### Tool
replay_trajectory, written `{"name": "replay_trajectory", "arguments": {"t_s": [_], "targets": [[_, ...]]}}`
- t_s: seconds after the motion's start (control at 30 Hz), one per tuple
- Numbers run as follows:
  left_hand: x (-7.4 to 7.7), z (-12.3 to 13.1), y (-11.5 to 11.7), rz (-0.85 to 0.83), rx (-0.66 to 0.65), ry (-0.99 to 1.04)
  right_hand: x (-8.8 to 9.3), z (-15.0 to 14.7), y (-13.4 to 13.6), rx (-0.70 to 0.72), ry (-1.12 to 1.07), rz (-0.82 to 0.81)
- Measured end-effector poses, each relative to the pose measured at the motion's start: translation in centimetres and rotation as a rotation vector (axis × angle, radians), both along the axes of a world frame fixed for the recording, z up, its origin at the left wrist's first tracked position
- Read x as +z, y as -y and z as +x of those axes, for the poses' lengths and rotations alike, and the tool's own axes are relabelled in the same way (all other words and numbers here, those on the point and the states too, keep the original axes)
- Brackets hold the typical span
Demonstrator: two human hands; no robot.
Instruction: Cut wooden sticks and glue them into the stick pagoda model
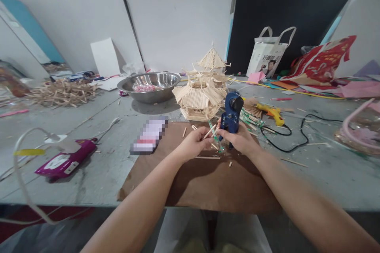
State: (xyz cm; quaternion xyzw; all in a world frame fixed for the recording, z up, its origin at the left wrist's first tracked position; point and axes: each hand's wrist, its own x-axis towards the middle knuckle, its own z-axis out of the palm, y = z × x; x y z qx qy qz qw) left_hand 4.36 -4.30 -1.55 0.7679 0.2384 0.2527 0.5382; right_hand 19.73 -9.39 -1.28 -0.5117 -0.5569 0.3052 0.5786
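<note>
Item: stick-built pagoda model (203,95), standing on a grey table (113,154). Just in front of the model, over a brown sheet (204,184), the left hand (194,142) pinches a short wooden stick (209,131) between thumb and fingertips. The right hand (242,140) is clenched round the grip of a blue hand tool (231,115), held upright with its head close to the model's right front corner. The stick's free end points towards the tool. Left of the model: a steel bowl (150,87); well beyond that, a pile of loose sticks (62,93). Right of the model: a yellow glue gun (271,112) with a black cable (297,138). Behind and to the right: a white bag (268,55).
</note>
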Motion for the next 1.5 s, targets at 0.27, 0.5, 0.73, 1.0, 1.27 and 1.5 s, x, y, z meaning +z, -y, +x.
{"name": "replay_trajectory", "arguments": {"t_s": [0.27,0.5,0.73,1.0,1.27,1.5], "targets": [[0.8,0.1,0.8,-0.117,-0.038,0.012,0.2,-0.3,0.4,-0.013,-0.075,0.013],[0.6,0.1,0.8,-0.187,-0.049,0.012,0.6,-0.5,0.5,-0.054,-0.048,0.039],[0.4,0.1,0.7,-0.192,-0.044,-0.032,0.1,-0.4,0.3,-0.014,-0.050,0.065],[0.5,0.1,0.5,-0.166,-0.022,-0.033,0.0,-0.4,0.2,-0.024,-0.057,0.066],[0.1,0.2,0.3,-0.156,0.032,-0.069,0.0,-0.3,0.3,-0.038,-0.049,0.077],[-0.3,-0.1,-0.1,-0.137,0.020,-0.106,0.1,-0.5,0.2,-0.054,-0.088,0.057]]}}
